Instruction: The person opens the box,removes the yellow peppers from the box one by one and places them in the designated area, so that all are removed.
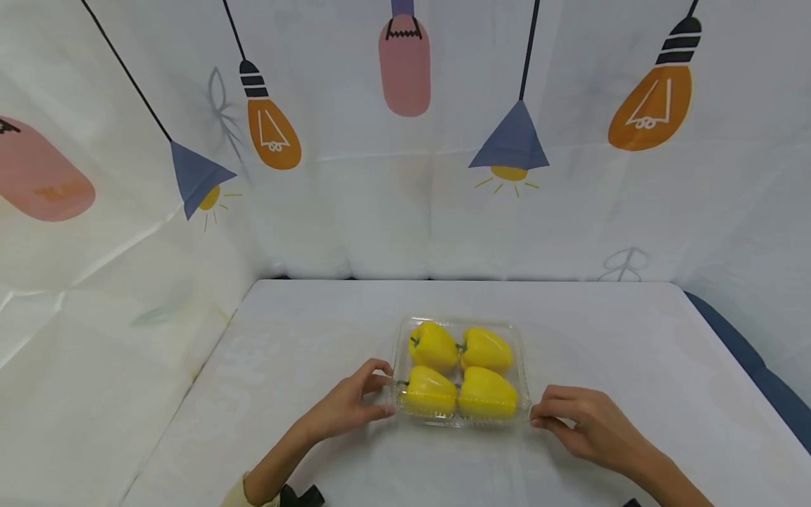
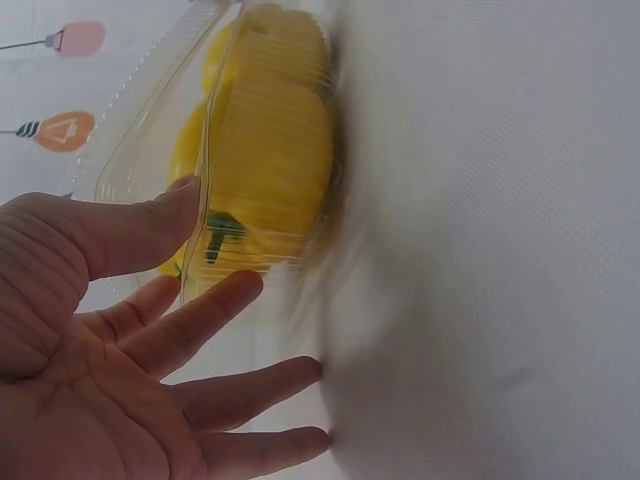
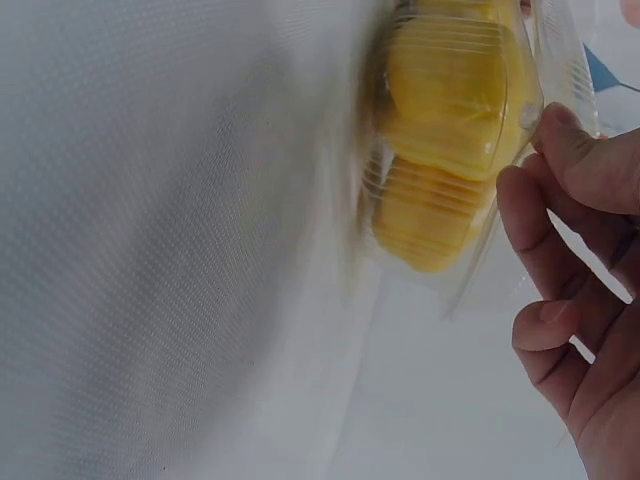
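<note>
Left hand (image 1: 347,405) is at one side of a clear plastic box (image 1: 443,422), with its fingers spread apart; in the left wrist view its thumb lies against the rim. Right hand (image 1: 586,422) is at the opposite side, near the front corner, and its thumb and forefinger are pinched together on the rim.

Biggest in the scene is the white curtain (image 1: 355,218), which hangs behind and at the sides and has lamps (image 1: 510,137) printed on it. Before it stands the white counter (image 1: 304,324). On this counter, between the two hands, the box is resting, a little to the right of the middle of the head view.

Inside the box are four yellow peppers, in two rows: two at the back (image 1: 434,346) (image 1: 486,350) and two at the front (image 1: 429,391) (image 1: 488,393). As far as I can judge, the filling is done, because each quarter of the box has its pepper. The clear lid (image 2: 135,170) seems to be over them, so the closing also looks nearly finished. What is perhaps left is to press the rim at some places; I cannot tell from these pictures if it is fastened all around.

Smallest are the green stems; one (image 2: 222,232) shows clearly through the side wall beside the left hand.
</note>
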Demonstrator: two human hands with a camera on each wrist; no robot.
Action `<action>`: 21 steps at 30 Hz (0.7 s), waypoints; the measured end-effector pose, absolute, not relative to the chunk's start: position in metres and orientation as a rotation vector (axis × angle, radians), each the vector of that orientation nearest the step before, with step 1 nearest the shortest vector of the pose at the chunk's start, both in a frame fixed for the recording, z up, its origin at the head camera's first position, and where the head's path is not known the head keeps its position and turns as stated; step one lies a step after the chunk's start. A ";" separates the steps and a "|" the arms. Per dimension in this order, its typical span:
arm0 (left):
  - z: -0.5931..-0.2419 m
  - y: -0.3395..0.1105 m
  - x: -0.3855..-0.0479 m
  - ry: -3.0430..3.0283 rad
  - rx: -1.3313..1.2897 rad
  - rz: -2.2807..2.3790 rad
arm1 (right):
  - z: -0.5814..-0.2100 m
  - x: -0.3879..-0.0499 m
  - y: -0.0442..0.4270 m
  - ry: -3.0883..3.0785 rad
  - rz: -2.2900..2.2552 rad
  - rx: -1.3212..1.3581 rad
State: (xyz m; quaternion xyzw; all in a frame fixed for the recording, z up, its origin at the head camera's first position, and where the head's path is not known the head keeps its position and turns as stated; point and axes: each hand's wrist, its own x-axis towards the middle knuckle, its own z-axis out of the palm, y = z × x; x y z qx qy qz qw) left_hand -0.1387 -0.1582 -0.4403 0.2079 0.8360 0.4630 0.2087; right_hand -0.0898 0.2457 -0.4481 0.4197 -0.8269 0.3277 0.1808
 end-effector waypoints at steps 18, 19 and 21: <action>-0.439 -0.159 -0.138 2.302 0.593 1.269 | -0.431 -0.088 0.243 -2.364 1.223 1.067; -0.439 -0.159 -0.139 2.300 0.592 1.267 | -0.429 -0.088 0.243 -2.375 1.209 1.063; -0.439 -0.159 -0.139 2.295 0.595 1.265 | -0.425 -0.089 0.245 -2.366 1.169 1.066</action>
